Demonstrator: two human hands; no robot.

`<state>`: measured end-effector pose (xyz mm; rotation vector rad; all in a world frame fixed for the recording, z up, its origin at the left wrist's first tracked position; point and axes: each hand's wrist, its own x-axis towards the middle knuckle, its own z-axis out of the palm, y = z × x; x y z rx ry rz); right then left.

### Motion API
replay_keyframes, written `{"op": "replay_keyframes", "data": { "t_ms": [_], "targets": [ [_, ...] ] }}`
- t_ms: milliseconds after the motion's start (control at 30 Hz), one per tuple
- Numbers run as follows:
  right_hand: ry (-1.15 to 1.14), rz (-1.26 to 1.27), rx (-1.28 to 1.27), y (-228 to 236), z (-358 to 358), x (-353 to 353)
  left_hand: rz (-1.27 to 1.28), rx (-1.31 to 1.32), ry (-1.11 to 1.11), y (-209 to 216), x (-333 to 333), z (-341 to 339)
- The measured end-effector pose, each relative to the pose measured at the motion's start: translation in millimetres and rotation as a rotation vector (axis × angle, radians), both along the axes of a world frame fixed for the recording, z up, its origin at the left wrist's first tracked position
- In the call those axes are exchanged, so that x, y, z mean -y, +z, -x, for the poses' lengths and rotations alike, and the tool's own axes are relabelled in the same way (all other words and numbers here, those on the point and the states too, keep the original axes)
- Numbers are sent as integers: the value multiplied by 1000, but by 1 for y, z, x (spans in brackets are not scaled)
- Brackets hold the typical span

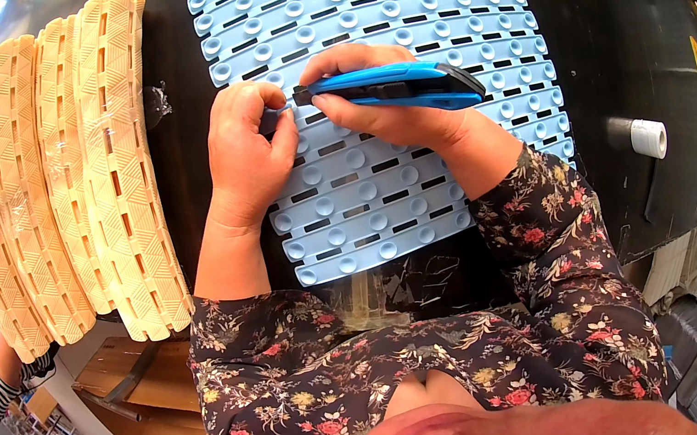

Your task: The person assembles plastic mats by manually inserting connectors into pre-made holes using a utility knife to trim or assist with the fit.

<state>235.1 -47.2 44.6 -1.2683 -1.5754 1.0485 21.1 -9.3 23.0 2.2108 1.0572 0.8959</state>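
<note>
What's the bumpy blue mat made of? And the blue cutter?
Blue mat: probably soft plastic or rubber, satin-looking; its round suction cups look moulded in.

Blue cutter: likely hard plastic outside, fairly glossy; its blue casing looks smooth and shiny.

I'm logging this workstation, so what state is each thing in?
Right hand: closed around the utility knife
Blue utility knife: held; blade not discernible
Left hand: fingers curled; whether it grips anything is unclear
Blue mat: spread out, suction cups upward
Cream slatted pieces: side by side
White roll: resting on the dark table
</note>
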Motion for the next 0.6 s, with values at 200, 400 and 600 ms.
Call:
{"op": "replay_keyframes", "data": {
  "t_ms": [200, 400, 600],
  "targets": [
    [-12, 2, 41, 2, 2, 0, 5, -1, 7, 1, 0, 0],
    [7, 19, 8, 1, 1, -1, 12, 3, 7, 2, 0, 0],
    [-21, 3, 42, 2, 0, -1, -2, -3, 1, -1, -1, -1]
  ]
}}
